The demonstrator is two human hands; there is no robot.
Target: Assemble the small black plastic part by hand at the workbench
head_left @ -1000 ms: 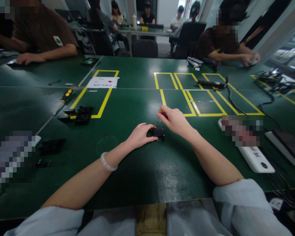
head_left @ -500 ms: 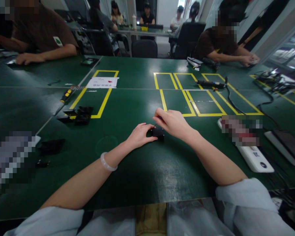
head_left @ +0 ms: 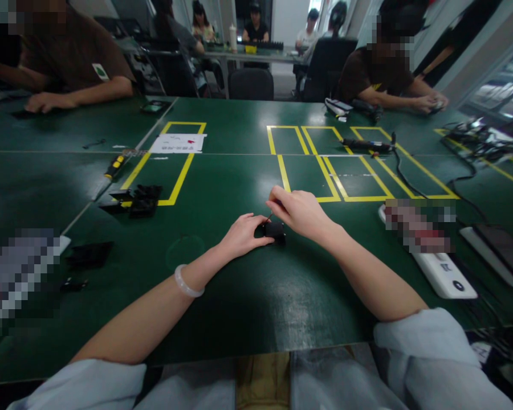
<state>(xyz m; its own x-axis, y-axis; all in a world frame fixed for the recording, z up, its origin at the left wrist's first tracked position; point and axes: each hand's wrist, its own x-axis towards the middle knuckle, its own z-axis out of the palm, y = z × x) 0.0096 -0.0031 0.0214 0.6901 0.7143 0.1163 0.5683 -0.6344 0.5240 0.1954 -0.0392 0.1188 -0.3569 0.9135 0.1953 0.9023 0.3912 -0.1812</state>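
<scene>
A small black block-like part point(head_left: 275, 230) rests on the green table point(head_left: 239, 307) in front of me. My left hand point(head_left: 243, 236) grips it from the left, thumb on the near side and fingers on the far side. Above and to the right, my right hand point(head_left: 297, 210) is closed in a pinch around a thin dark rod point(head_left: 269, 217). The rod slants down to the part's upper left, and most of it is hidden by my fingers. I cannot make out exactly where its tip touches.
Black plastic pieces point(head_left: 143, 200) and a yellow-black screwdriver point(head_left: 115, 165) lie left. A white power bank point(head_left: 447, 273) sits right, with a black corded tool point(head_left: 367, 146) beyond it. Yellow tape marks rectangles across the table. Co-workers sit at the far side.
Both hands stay at the black part in almost the same pose. Across the table, a co-worker's hand on the left has shifted slightly.
</scene>
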